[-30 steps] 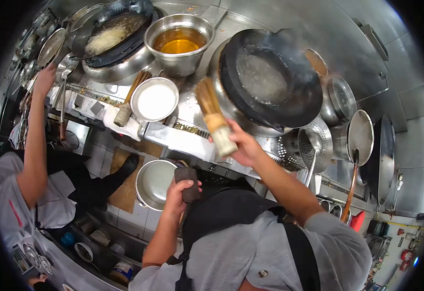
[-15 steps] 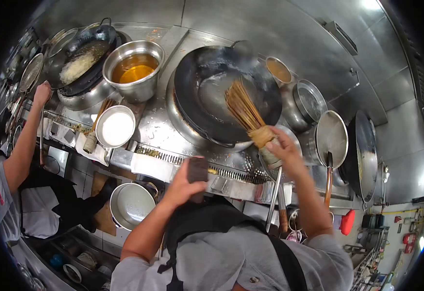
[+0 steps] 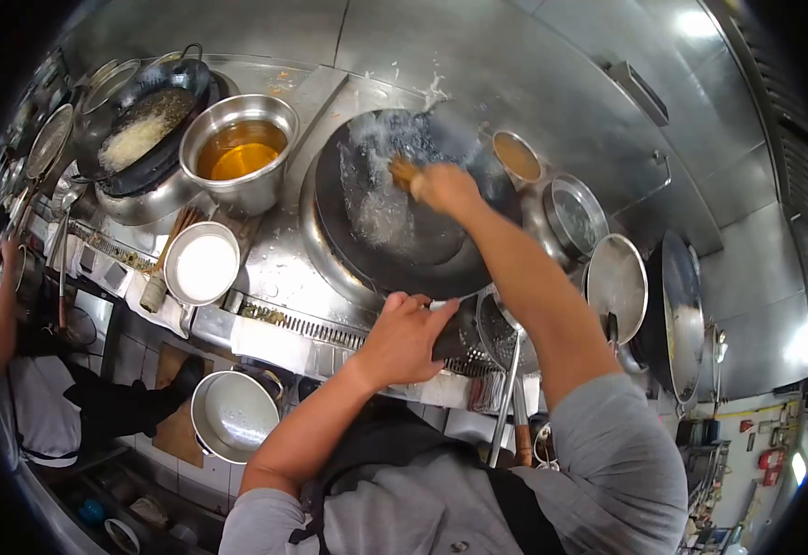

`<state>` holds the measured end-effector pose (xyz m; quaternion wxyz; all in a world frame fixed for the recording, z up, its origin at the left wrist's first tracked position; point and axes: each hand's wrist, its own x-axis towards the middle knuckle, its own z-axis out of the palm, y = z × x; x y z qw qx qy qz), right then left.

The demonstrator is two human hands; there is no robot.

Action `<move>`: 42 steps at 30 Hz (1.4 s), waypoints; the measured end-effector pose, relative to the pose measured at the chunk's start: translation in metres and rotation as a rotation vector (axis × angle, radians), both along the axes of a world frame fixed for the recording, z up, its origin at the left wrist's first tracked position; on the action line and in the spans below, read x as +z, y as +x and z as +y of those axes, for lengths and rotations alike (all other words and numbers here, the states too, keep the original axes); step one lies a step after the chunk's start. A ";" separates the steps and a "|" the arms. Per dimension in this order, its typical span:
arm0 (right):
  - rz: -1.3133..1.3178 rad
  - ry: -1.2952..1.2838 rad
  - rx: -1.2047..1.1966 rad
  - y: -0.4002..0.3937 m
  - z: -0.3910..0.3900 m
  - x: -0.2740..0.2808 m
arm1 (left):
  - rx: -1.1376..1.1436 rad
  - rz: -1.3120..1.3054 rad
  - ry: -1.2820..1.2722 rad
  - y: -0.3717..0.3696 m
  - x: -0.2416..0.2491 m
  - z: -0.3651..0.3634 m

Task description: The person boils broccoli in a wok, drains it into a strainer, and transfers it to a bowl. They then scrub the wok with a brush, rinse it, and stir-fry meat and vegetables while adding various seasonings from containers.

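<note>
A large dark wok (image 3: 376,264) sits on the round burner at the centre, with water splashing inside and over its far rim. Inside it, my right hand (image 3: 447,191) is closed round a bamboo brush (image 3: 405,173), whose bristles touch the wok's inner surface. My left hand (image 3: 406,339) is at the near rim of the wok, its fingers bent over something pale and cloth-like (image 3: 438,304) and the wok's edge. Most of what the left hand grips is hidden beneath it.
Left of the wok stand a steel pot of orange oil (image 3: 198,153), a pot of white liquid (image 3: 202,264) and a wok of frying food (image 3: 140,139). A co-worker's arm (image 3: 1,319) is at far left. Strainers (image 3: 618,287) and another wok (image 3: 686,314) stand right.
My right hand has moved forward into the wok with the brush, and water now splashes up. My left hand has gone from holding a dark block to the wok's near rim. The co-worker's arm has drawn back.
</note>
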<state>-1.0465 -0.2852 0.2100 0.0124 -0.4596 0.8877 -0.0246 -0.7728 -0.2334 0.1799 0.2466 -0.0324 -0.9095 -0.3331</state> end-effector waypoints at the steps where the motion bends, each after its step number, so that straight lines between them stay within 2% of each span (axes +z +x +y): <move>1: -0.027 -0.069 0.036 0.012 0.035 -0.004 | -0.002 0.005 -0.036 0.000 -0.004 0.000; 3: 0.004 -0.027 0.130 0.026 0.083 0.002 | -0.004 -0.007 -0.097 0.004 -0.005 -0.001; 6: 0.030 0.109 0.205 0.009 0.075 0.027 | 0.015 -0.075 -0.134 0.001 -0.002 -0.002; 8: 0.080 0.249 0.174 -0.033 0.015 0.013 | 0.028 -0.027 -0.133 -0.001 0.001 -0.002; 10: 0.006 0.012 -0.081 -0.034 -0.028 0.009 | 0.019 -0.013 -0.127 0.000 -0.003 -0.004; 13: 0.012 -0.069 0.034 -0.008 0.009 -0.012 | 0.004 0.004 -0.099 0.003 -0.003 -0.002; 16: 0.083 -0.030 0.121 -0.005 0.028 -0.005 | 0.031 0.047 -0.095 -0.004 -0.002 -0.013; 19: -0.186 -0.106 -0.195 -0.012 -0.020 0.018 | 0.017 0.015 -0.067 -0.003 -0.002 -0.005; 21: -0.269 -0.240 -0.146 0.008 -0.015 -0.001 | -0.008 -0.030 -0.055 -0.004 -0.003 -0.004; 24: -0.216 -0.266 0.150 0.036 0.040 -0.039 | -0.011 -0.001 -0.068 -0.003 -0.005 -0.005; 26: -0.257 -0.162 0.243 0.026 0.098 -0.023 | -0.010 -0.017 -0.104 -0.006 -0.006 -0.002; 28: -0.369 0.055 0.352 -0.001 0.137 0.014 | -0.029 -0.069 -0.093 -0.007 -0.003 -0.001; 31: -0.618 0.362 0.376 -0.025 0.099 0.045 | -0.006 -0.138 -0.097 -0.009 -0.001 0.004; 32: -0.604 0.376 0.329 -0.016 0.072 0.045 | 0.005 -0.144 -0.085 -0.008 0.001 0.006; 34: -0.619 0.166 0.244 -0.021 0.017 0.019 | 0.006 -0.158 -0.074 -0.011 0.003 0.010; 35: -0.599 0.072 0.115 -0.013 0.003 0.026 | 0.002 -0.173 -0.074 -0.010 0.004 0.009; 36: -0.569 -0.020 -0.007 -0.004 0.001 0.031 | 0.005 -0.182 -0.075 -0.011 0.005 0.008; 39: -0.557 0.114 0.141 0.023 0.036 0.012 | 0.012 -0.140 -0.106 -0.012 0.004 0.011; 41: -0.567 0.133 0.273 0.034 0.088 0.018 | 0.023 -0.121 -0.112 -0.010 0.006 0.010; 42: -0.485 0.163 0.317 0.031 0.092 0.028 | 0.027 -0.123 -0.104 -0.010 0.005 0.010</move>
